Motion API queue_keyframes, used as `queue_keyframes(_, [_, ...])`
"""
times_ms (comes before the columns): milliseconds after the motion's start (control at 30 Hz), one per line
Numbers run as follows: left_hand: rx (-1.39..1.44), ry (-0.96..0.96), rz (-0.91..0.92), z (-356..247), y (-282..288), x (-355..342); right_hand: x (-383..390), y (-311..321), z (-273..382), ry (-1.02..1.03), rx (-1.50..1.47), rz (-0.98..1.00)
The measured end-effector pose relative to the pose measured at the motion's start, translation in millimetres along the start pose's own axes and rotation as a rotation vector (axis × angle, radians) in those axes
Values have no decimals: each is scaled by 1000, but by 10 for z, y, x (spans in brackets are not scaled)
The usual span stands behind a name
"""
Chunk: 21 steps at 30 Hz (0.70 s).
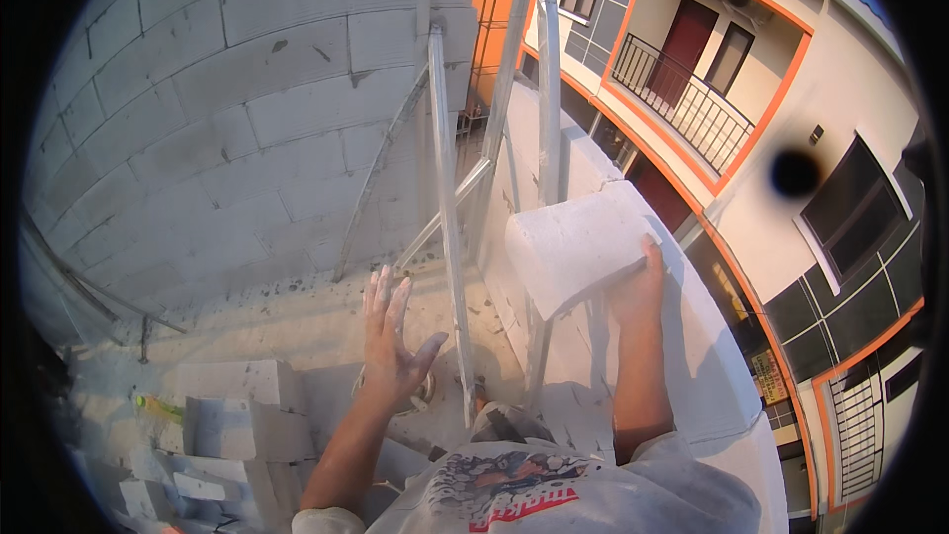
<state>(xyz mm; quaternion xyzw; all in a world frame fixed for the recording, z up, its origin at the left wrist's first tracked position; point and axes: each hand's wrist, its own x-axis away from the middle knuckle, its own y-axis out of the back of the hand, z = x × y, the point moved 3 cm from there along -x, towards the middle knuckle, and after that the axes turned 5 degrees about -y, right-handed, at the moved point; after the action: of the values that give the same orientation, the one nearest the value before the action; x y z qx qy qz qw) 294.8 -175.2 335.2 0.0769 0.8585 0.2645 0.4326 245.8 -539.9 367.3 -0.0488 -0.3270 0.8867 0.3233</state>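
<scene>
A white aerated concrete block (571,245) is gripped at its right end by my right hand (641,285), thumb on the upper edge and the other fingers hidden behind or beneath it. The block is by the low block wall (682,336) on my right, next to the metal posts; whether it rests on the wall I cannot tell. My left hand (391,341) is raised left of the nearest metal post (447,188), fingers spread, palm bare and whitened with dust. Nothing is in it.
A tall block wall (267,89) rises ahead and to the left. Slanted metal braces (445,213) cross between the posts. Stacked and broken blocks (237,386) lie at lower left on the dusty floor (326,311). Beyond the low wall is a drop toward a building (761,247).
</scene>
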Motion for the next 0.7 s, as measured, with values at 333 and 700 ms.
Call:
queue_keyframes(333, [608, 734, -319, 1788, -674, -599, -2957, -409, 1678, 458, 98, -126])
queue_keyframes(700, [954, 764, -116, 2579, -3257, -2802, -5746, -2005, 1050, 767, 907, 86])
